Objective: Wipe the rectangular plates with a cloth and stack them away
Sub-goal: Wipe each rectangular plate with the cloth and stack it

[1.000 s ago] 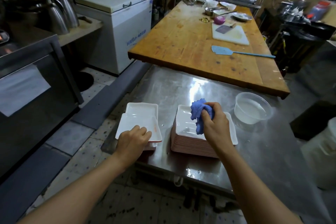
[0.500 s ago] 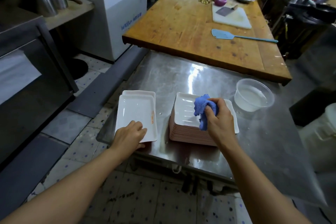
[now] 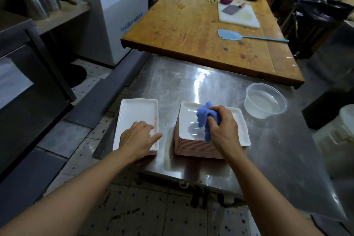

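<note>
since the earlier frame, the left hand (image 3: 138, 137) has been flattened, fingers straight, onto the near end of the short plate pile (image 3: 137, 117) left of the tall plate stack (image 3: 193, 147). the blue cloth (image 3: 204, 119) is kept gripped in the right hand (image 3: 223, 128) on the stack's top plate (image 3: 188, 120). a clear tub (image 3: 265, 99) is seen right of the stack, on the steel table (image 3: 191, 82); a wooden table (image 3: 191, 25) stands beyond it.
</note>
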